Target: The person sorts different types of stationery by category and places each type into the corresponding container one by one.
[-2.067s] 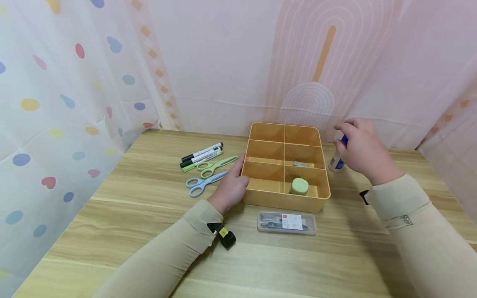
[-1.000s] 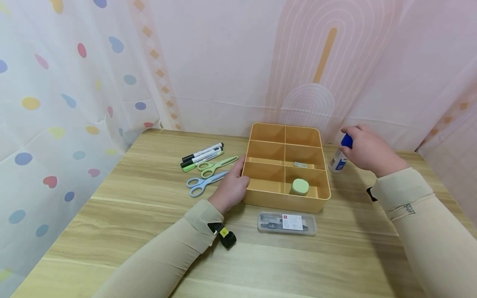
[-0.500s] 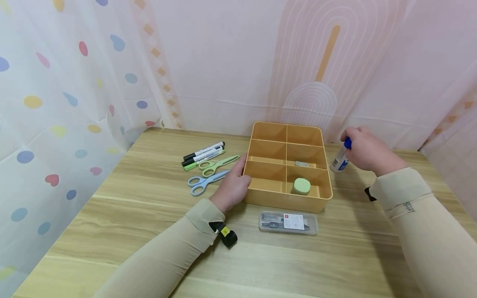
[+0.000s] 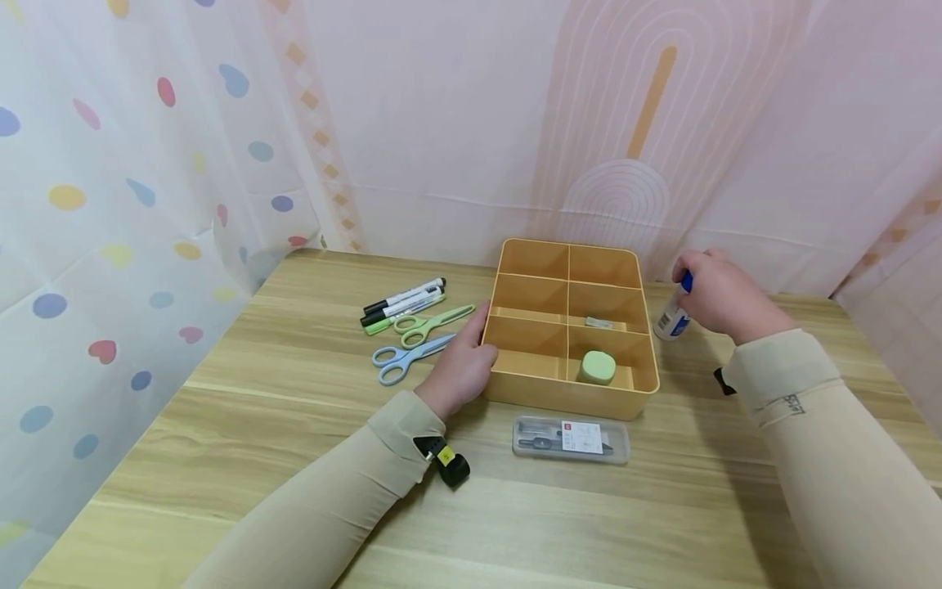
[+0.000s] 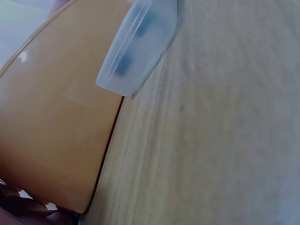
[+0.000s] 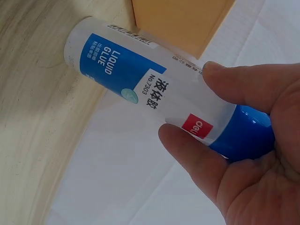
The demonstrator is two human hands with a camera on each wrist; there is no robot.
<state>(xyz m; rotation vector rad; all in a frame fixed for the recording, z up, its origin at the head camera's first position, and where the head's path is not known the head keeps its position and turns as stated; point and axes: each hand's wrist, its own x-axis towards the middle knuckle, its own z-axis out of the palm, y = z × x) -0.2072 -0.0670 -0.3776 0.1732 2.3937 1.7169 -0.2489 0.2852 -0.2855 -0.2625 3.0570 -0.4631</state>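
My right hand (image 4: 724, 296) grips a white bottle of liquid glue (image 6: 136, 79) around its blue cap (image 6: 248, 133), thumb and fingers on either side in the right wrist view. The bottle leans a little; its base is at the table, just right of an orange organizer box (image 4: 567, 398) with several compartments. With my left hand (image 4: 459, 368) I hold that box at its front left corner; the fingers lie along the outer left wall. Inside the box, a pale green rounded block (image 4: 598, 367) sits front right, and a small grey piece (image 4: 599, 323) lies one compartment behind.
In front of the box lies a clear compass case (image 4: 571, 439). Left of it are blue scissors (image 4: 401, 360), green scissors (image 4: 427, 325) and several markers (image 4: 403, 304). A patterned curtain (image 4: 441, 123) hangs behind the wooden table (image 4: 257, 442).
My right hand's fingers have gone from spread over the glue's cap to wrapped around it, and the bottle now leans slightly. The left hand stays on the box; the view has shifted a bit.
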